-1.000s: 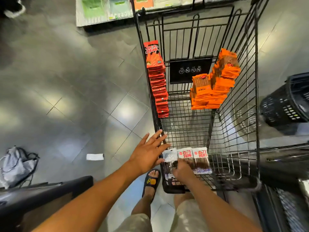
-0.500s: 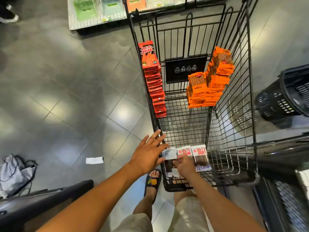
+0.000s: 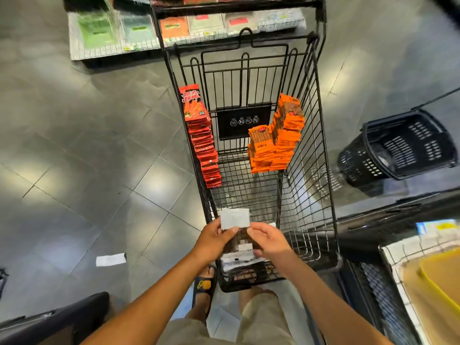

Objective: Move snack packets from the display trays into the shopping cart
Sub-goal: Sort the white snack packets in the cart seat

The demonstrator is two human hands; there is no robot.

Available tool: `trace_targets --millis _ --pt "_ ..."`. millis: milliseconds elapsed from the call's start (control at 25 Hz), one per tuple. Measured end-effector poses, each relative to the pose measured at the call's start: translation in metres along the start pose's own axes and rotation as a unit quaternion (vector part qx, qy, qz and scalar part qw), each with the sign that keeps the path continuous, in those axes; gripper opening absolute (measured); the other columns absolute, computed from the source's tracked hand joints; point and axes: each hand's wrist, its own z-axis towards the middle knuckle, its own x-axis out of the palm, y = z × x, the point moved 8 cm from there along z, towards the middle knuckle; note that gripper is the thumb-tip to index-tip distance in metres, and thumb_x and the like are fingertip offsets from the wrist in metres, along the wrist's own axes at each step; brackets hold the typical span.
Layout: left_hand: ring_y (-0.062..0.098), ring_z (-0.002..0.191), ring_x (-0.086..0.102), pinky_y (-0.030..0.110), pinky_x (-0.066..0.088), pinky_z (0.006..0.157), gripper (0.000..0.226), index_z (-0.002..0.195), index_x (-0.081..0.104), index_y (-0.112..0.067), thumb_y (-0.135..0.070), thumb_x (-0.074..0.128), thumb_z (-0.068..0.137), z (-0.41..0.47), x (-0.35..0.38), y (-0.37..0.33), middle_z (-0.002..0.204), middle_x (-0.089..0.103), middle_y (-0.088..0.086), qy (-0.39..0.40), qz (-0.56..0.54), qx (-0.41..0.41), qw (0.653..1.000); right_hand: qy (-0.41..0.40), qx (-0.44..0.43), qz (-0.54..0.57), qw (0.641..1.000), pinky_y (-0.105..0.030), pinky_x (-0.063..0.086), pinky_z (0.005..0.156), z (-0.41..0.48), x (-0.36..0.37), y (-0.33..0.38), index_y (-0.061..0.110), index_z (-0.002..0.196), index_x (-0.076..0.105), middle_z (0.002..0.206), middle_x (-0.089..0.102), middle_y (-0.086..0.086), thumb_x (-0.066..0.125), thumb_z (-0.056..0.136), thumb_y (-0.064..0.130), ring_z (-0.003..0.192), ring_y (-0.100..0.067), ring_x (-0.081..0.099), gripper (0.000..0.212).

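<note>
While both hands hold it, the snack packet (image 3: 238,241) stands upright over the near end of the shopping cart (image 3: 310,170). Its white header strip is uppermost, and dark brown contents show through clear film below.

Grip: the left hand (image 3: 212,241) pinches the left edge, thumb laid across the header's lower corner. The right hand (image 3: 270,241) pinches the right edge, fingers curled round it. Both hands are clamped on the one packet; neither is free.

Handling (judgement): light and flat. The film is flexible and probably slick, and the contents look like thin strips that would bend under pressure. The best hold is at the sealed header or the side seams, where the film is doubled and less likely to slide. Avoid squeezing the middle. Setting it down flat from low should carry little risk.

Directly beneath it, a stack of like packets (image 3: 237,263) lies on the cart floor against the near wall. Further in, red packets (image 3: 202,145) line the left wall and orange packets (image 3: 276,145) are piled by the right wall.

Outside the cart, a black basket (image 3: 398,148) sits to the right and a display tray (image 3: 392,255) is at lower right, its contents blurred. A paper slip (image 3: 110,259) lies on the tiled floor to the left.
</note>
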Motion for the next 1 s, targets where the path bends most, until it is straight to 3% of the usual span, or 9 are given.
trace_targets --millis 80,200,320,480,640,880,1000 --pt "0.016 0.103 0.072 0.035 0.058 0.093 0.025 0.123 0.062 -0.022 -0.013 0.064 0.1 0.004 -0.009 0.003 0.12 0.074 0.005 -0.035 0.018 -0.003 0.999 -0.041 0.005 -0.045 0.998 -0.032 0.062 0.076 0.019 -0.025 -0.014 0.014 0.107 0.073 0.097 0.072 -0.004 0.064 0.098 0.019 0.085 -0.015 0.069 0.014" --pt "0.011 0.107 0.072 0.031 0.057 0.097 0.027 0.124 0.06 -0.026 -0.014 0.064 0.1 0.009 -0.017 0.011 0.119 0.073 -0.004 -0.056 0.006 -0.002 0.998 -0.155 0.025 -0.24 0.958 -0.008 0.045 0.057 0.057 -0.087 -0.048 0.014 0.106 0.072 0.099 0.069 -0.003 0.062 0.095 0.014 0.084 -0.014 0.065 0.015" --pt "0.005 0.107 0.071 0.021 0.056 0.093 0.028 0.126 0.06 -0.025 -0.014 0.064 0.1 0.01 -0.016 0.015 0.119 0.073 -0.009 -0.067 0.011 0.0 0.998 -0.145 0.078 -0.357 0.92 -0.021 0.043 0.055 0.091 -0.117 -0.086 0.018 0.11 0.066 0.099 0.068 -0.007 0.061 0.098 0.017 0.077 -0.018 0.062 0.014" --pt "0.002 0.102 0.072 0.016 0.055 0.084 0.028 0.125 0.062 -0.021 -0.008 0.063 0.1 0.012 -0.019 0.021 0.117 0.073 -0.011 -0.086 0.017 0.0 0.996 -0.12 0.174 -0.382 0.9 -0.033 0.048 0.077 0.117 -0.123 -0.128 0.012 0.109 0.056 0.105 0.063 -0.009 0.063 0.097 0.036 0.093 -0.028 0.061 0.028" --pt "0.004 0.097 0.073 0.017 0.055 0.079 0.028 0.124 0.062 -0.018 -0.006 0.063 0.1 0.013 -0.019 0.025 0.114 0.075 -0.007 -0.092 0.024 -0.017 0.995 -0.146 0.157 -0.443 0.87 -0.031 0.05 0.072 0.123 -0.125 -0.131 0.018 0.097 0.061 0.099 0.069 -0.008 0.07 0.09 0.039 0.081 -0.025 0.06 0.024" --pt "0.006 0.095 0.075 0.018 0.057 0.075 0.03 0.127 0.06 -0.018 -0.006 0.061 0.1 0.011 -0.017 0.02 0.109 0.076 -0.008 -0.087 0.018 -0.021 0.996 -0.146 0.151 -0.399 0.892 -0.029 0.042 0.071 0.109 -0.126 -0.119 0.015 0.106 0.063 0.099 0.066 -0.01 0.068 0.094 0.027 0.084 -0.025 0.057 0.018" --pt "0.013 0.097 0.075 0.023 0.06 0.074 0.031 0.132 0.059 -0.016 -0.012 0.061 0.102 0.007 -0.017 0.021 0.115 0.076 0.002 -0.076 0.011 -0.035 0.996 -0.169 0.108 -0.353 0.914 -0.03 0.044 0.066 0.081 -0.127 -0.092 0.011 0.101 0.059 0.093 0.063 -0.009 0.066 0.095 0.021 0.081 -0.026 0.059 0.013"
